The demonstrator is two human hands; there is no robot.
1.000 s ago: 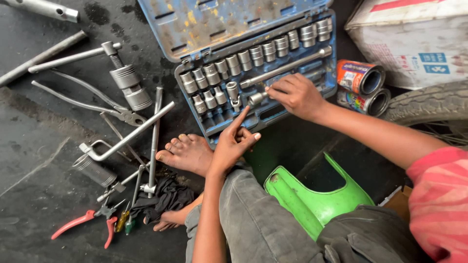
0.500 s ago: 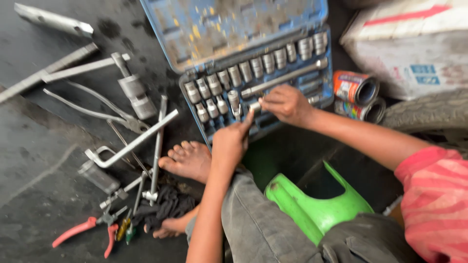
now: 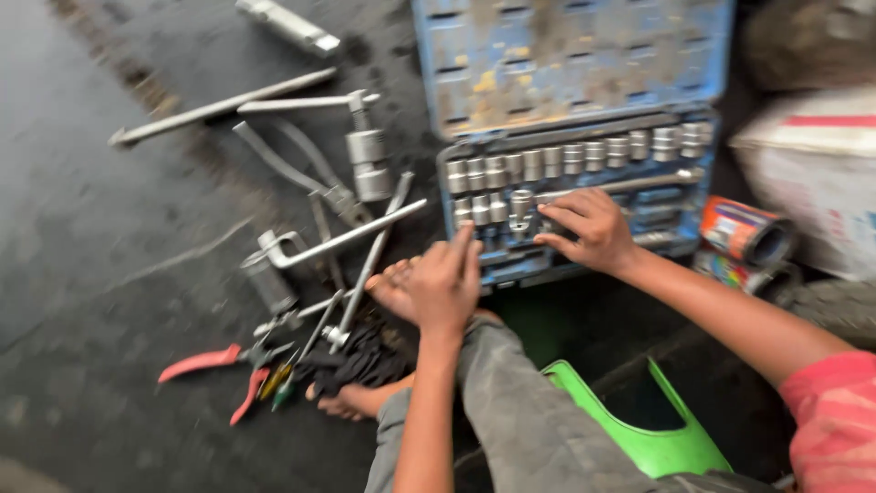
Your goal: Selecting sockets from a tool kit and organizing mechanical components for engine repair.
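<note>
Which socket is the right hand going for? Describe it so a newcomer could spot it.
Start at the open blue socket case at the top of the view, and drop to its lower half, below the long row of sockets. The right hand rests there; just left of its fingertips stands a chrome socket. It sits taller than the short sockets beside it in that lower row.

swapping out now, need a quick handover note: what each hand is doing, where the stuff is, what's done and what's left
Left hand: fingers spread at the front edge of the blue socket case; too blurred to tell if it grips anything.
Right hand: inside the case, fingertips by an upright socket.
Things: case lies open on the dark floor, socket row looks full, long handle below it. Loose wrenches and red-handled pliers lie left of the case.
Done: case opened.
Left: no socket lifted clear yet.
</note>
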